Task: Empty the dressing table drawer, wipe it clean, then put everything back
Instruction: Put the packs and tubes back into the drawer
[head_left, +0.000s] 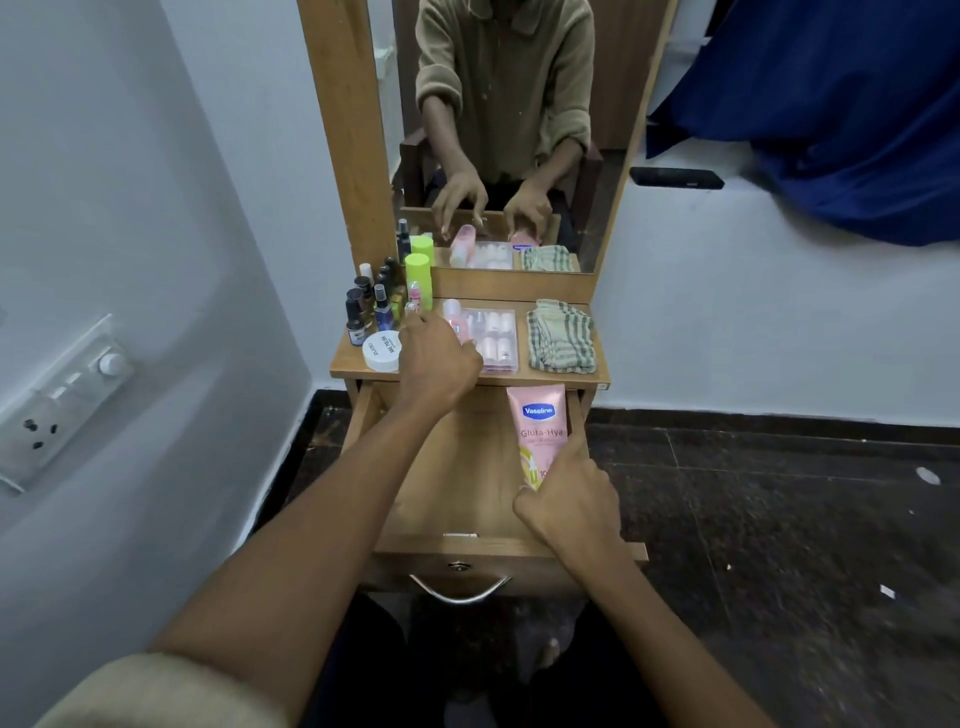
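Right hand (569, 501) pinches the pink lotion tube (540, 423) against the open drawer's (457, 467) right wall; left hand (439, 358), grip indeterminate, reaches the clear case (493, 340) on the far tabletop (519, 375).

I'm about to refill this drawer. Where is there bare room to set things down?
The drawer floor is bare left of the Vaseline tube, which the right hand holds against the right wall. The tabletop is crowded: bottles, white jar, clear case, cloth.

Pink tube (540, 431) in the drawer reading "Vaseline" and "Gluta-Hya", other print on the bottles and jar too small to read
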